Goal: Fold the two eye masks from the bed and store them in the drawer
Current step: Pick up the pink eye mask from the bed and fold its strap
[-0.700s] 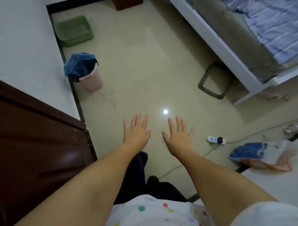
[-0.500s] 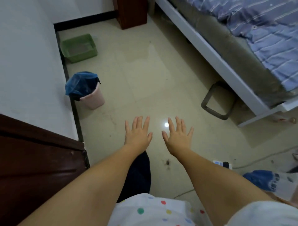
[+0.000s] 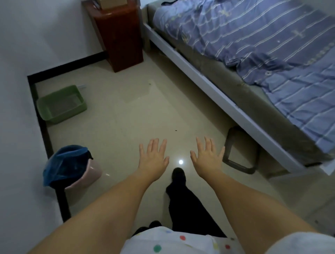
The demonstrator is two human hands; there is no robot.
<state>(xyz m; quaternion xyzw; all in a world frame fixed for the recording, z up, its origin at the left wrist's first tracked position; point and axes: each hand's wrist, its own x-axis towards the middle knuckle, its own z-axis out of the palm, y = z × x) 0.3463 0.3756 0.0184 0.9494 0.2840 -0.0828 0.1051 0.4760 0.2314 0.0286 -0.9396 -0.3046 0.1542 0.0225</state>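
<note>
My left hand (image 3: 153,159) and my right hand (image 3: 207,157) are stretched out in front of me over the tiled floor, palms down, fingers spread, holding nothing. The bed (image 3: 208,85) with a white frame and a blue striped quilt (image 3: 262,45) runs along the right. At the far top edge of the quilt lies a dark strip (image 3: 169,2); I cannot tell if it is an eye mask. A reddish-brown bedside cabinet (image 3: 119,36) stands at the head of the bed against the wall. No drawer front shows clearly.
A green plastic basin (image 3: 61,105) sits on the floor by the left wall. A pink bin with a blue bag (image 3: 70,166) stands nearer, left of my hands. A dark loop-shaped frame (image 3: 239,150) leans under the bed edge. My dark-trousered leg (image 3: 181,199) steps forward.
The view has lifted and moved forward: more of the bed and the cabinet show now, the dark wooden furniture at left and the floor clutter at right have left the view. My hands stay spread, slightly further apart.
</note>
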